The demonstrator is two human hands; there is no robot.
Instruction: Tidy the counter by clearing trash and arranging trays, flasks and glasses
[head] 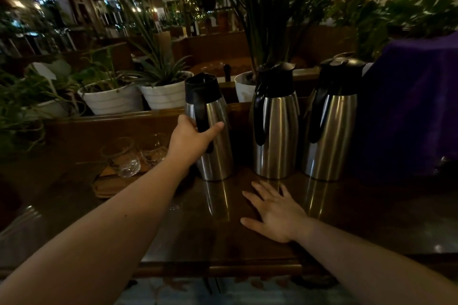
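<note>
Steel left flask point(213, 131) sat in the left grip point(190, 140), closed round its handle; right grip point(275, 215) lay flat, empty, on the table point(371, 218). Two flasks point(275, 126) stood at three o'clock, glasses point(124, 156) at nine. Lining up seemed unfinished.

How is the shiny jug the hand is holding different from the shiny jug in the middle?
The left flask is gripped at its handle by the left hand; nothing touches the middle flask. The left flask leans to one side, while the middle flask looks more upright. The left flask looks shorter than the middle flask. Both have steel bodies with black tops and handles, and both are on the wooden counter, where the right hand lies flat.
</note>
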